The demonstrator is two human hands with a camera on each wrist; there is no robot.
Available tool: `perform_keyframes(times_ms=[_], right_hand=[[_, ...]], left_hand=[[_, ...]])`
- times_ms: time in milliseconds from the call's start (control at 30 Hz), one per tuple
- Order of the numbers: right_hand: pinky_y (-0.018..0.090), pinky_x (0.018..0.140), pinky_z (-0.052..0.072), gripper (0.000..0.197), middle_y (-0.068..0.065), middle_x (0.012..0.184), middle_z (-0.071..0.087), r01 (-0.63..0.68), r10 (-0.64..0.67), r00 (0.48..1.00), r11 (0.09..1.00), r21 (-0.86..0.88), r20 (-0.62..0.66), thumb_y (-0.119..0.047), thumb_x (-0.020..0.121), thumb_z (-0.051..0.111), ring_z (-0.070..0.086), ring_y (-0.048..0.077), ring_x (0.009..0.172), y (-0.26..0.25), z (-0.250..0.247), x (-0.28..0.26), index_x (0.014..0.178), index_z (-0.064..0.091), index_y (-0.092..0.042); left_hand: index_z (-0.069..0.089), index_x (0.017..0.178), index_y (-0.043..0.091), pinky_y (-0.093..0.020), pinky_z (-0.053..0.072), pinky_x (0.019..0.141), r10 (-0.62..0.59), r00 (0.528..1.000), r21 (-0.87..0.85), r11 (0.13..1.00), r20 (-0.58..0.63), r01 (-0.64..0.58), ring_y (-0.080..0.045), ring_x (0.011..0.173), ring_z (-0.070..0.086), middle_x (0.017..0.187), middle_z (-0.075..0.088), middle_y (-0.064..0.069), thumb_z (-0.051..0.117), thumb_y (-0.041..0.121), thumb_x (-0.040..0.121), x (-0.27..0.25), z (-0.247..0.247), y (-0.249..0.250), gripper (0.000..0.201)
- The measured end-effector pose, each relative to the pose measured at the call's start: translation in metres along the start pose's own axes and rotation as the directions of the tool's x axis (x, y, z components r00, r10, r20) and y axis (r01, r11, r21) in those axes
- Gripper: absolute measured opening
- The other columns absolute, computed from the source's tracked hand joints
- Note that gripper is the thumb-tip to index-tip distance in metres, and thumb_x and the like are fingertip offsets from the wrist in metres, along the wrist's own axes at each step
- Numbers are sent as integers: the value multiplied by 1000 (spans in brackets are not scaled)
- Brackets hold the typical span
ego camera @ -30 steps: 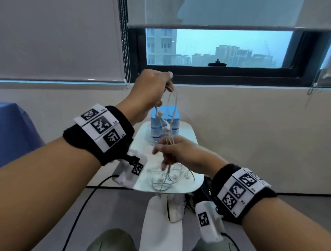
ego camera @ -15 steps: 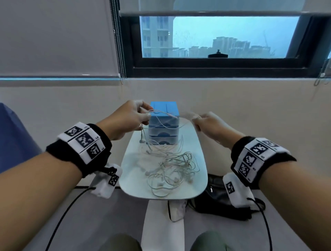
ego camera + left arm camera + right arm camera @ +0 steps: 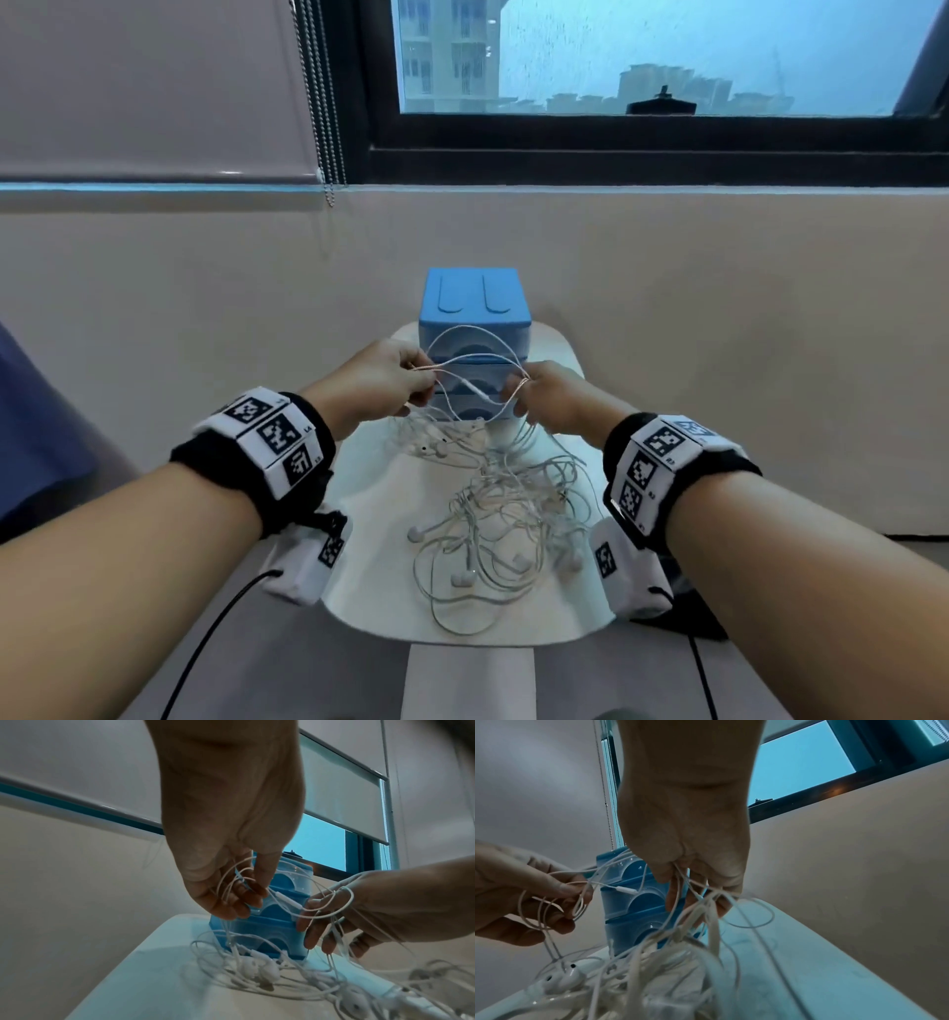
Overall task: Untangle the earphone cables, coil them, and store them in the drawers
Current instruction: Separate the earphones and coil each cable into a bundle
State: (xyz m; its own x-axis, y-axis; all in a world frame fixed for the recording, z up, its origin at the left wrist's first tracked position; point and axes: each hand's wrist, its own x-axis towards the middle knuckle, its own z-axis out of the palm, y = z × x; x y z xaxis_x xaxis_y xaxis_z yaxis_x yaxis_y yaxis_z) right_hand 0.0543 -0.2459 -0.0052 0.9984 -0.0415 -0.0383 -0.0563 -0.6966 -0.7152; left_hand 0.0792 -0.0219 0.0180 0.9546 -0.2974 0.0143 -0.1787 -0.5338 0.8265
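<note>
Quick count: two hands, a left hand (image 3: 382,383) and a right hand (image 3: 552,395), each with a marker wristband, so two wristbands (image 3: 267,442). One blue drawer unit (image 3: 475,329) with three drawers stacked in it, sitting on one white desk (image 3: 369,575). One tangled pile of white earphone cables (image 3: 506,519); I honestly can't tell how many separate sets are in there, but I can pick out at least six earbuds (image 3: 415,533) in the head view. One inline remote (image 3: 475,389) hangs between the hands. One window (image 3: 642,56), one bead chain (image 3: 321,103) hanging beside it.
</note>
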Motion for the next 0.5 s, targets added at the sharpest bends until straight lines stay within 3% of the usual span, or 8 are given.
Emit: perform_keyframes(times_ms=[233,367,433,500], right_hand=[[29,61,45,27,14,104,74,-44,44,999,999,-9,-11,-21,101,49,61,24,81,4,0,20,99,74,-12],[17,53,43,27,7,92,77,11,-10,1000,996,-85,14,-19,101,52,64,16,75,5,-16,19,88,75,-12],[12,49,40,27,4,82,75,42,-43,999,992,-120,-5,-18,100,54,60,13,68,3,-30,17,83,75,-11],[19,54,43,26,4,74,70,68,-80,993,989,-134,-84,-18,96,60,58,15,66,-2,-42,15,77,75,-10]], left_hand=[[72,99,8,-23,46,63,-23,999,142,990,40,17,-15,77,64,88,74,-4,63,18,102,14,-3,-16,14],[73,104,10,-10,43,55,5,998,163,987,69,-16,-11,76,67,92,76,-8,68,12,98,12,-15,-20,8],[72,107,13,-15,45,63,22,997,134,990,67,-31,-10,75,67,87,76,-7,70,11,96,10,-25,-20,11],[69,110,15,-28,48,77,16,998,59,998,64,-20,-14,80,68,85,76,-7,70,10,95,10,-33,-21,16]])
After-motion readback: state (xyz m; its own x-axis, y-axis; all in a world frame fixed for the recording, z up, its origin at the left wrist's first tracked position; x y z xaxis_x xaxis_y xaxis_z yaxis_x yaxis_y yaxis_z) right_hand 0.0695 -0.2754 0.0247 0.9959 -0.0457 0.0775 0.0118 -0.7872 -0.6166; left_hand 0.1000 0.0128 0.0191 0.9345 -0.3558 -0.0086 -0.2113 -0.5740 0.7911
